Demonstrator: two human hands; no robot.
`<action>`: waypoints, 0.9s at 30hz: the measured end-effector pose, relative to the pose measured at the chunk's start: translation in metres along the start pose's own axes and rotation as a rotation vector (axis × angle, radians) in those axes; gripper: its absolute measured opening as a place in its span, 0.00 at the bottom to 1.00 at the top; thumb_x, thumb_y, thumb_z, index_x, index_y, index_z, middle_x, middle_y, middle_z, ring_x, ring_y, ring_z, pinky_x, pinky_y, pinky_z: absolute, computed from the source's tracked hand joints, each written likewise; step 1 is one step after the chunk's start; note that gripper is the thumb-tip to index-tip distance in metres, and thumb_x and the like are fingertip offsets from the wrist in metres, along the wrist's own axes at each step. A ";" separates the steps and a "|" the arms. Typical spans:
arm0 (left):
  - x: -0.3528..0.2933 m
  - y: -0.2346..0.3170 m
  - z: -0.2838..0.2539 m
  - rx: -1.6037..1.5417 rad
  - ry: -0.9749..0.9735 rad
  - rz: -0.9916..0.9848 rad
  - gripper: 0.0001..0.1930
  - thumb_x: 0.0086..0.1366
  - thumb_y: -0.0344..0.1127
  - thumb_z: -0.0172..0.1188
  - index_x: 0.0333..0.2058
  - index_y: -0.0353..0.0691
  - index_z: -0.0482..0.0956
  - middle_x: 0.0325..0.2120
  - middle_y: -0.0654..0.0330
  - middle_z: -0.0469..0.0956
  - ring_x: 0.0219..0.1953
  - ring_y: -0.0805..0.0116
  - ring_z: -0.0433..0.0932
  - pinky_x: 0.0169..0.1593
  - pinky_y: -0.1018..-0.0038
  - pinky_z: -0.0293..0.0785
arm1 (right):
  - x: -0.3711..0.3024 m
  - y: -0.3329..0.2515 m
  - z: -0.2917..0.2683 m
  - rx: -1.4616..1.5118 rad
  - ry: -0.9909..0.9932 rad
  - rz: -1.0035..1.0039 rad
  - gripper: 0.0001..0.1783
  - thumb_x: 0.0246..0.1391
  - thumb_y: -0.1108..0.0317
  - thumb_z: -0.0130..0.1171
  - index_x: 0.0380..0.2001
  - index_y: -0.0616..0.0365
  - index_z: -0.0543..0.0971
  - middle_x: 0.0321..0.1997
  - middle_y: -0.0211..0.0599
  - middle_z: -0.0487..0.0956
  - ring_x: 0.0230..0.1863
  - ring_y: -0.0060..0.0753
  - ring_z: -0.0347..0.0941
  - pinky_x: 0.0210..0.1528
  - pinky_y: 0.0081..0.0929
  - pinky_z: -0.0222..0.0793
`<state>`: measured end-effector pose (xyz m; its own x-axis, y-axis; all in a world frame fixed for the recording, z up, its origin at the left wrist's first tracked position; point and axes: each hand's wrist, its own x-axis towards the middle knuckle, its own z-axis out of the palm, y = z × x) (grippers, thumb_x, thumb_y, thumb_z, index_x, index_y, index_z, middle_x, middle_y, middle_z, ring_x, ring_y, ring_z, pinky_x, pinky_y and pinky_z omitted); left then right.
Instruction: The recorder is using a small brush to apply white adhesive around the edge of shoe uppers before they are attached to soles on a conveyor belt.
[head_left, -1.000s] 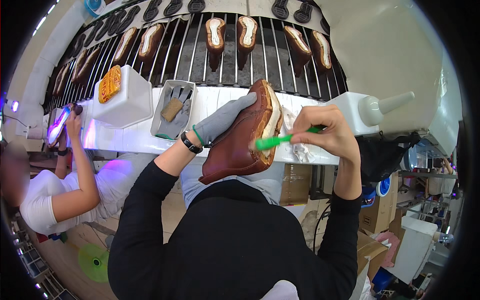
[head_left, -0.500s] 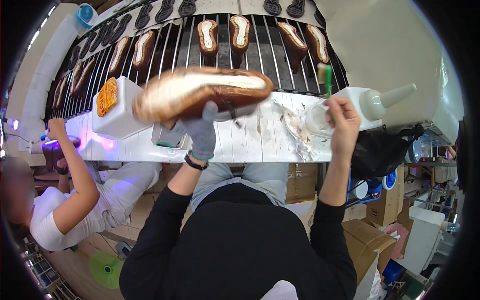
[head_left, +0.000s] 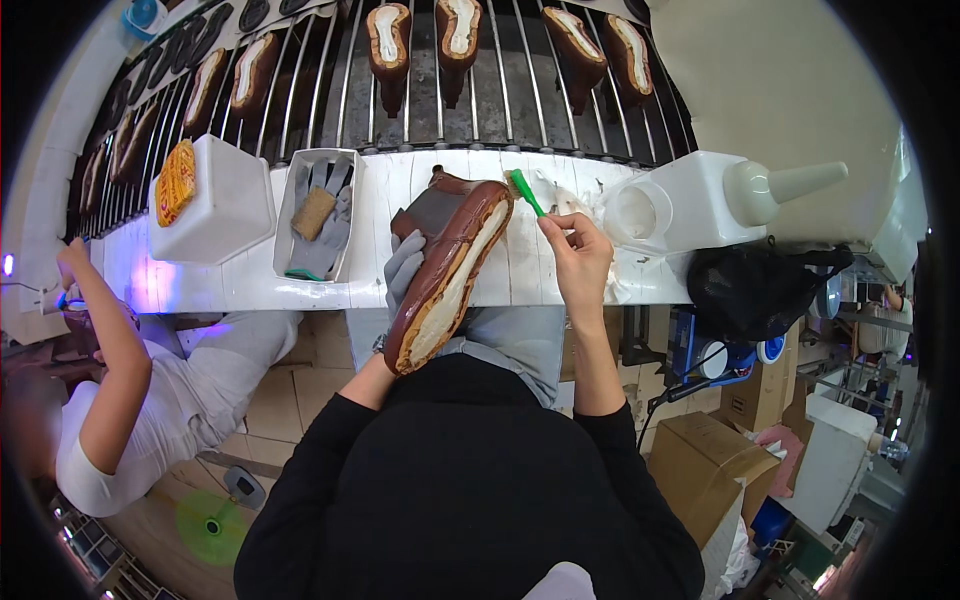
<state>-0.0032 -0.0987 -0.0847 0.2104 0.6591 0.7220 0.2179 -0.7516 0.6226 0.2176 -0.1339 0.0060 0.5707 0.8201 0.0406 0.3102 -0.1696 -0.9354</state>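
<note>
Co-worker (head_left: 115,450) in a white top sits off the left end of the white table (head_left: 538,282), doing handwork too small to make out. On the table's left part stands a boxy white container (head_left: 228,205) with a yellow packet (head_left: 176,183) on it, then a white tray (head_left: 353,225) holding grey gloves (head_left: 338,182) and a tan block (head_left: 313,213). Over the table's front edge, near its middle, slants the brown boot (head_left: 420,270), pale sole facing right. A second ago its shaft hung toward the person; now it points away across the table, so a different stretch of the sole's edge seems open to work. The gloved left hand (head_left: 402,268) grips the shaft from the left, fingers curled round it, palm hidden, wrist short of the table's front edge. The brush (head_left: 528,193), lifted away half a second ago, is back at the boot's far end; whether its bristles touch, I cannot tell. The bare right hand (head_left: 580,252) pinches its green handle over the table, forearm nearly straight up from the front edge. On the table's right part lies a white bottle (head_left: 695,205) with a long nozzle; a black bag (head_left: 748,298) hangs at the front edge there.
</note>
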 end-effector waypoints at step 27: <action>0.184 -0.024 -0.016 0.243 -0.909 -0.426 0.33 0.60 0.55 0.62 0.61 0.46 0.73 0.45 0.47 0.82 0.49 0.55 0.81 0.52 0.67 0.73 | -0.001 -0.013 -0.045 0.929 -0.748 0.175 0.10 0.44 0.77 0.71 0.28 0.64 0.78 0.29 0.39 0.78 0.23 0.20 0.70 0.24 0.16 0.64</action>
<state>0.0154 0.0399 0.0384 0.6894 0.7164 -0.1075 0.6084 -0.4921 0.6226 0.2472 -0.1576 0.0343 -0.1270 0.9912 -0.0380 -0.5681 -0.1041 -0.8163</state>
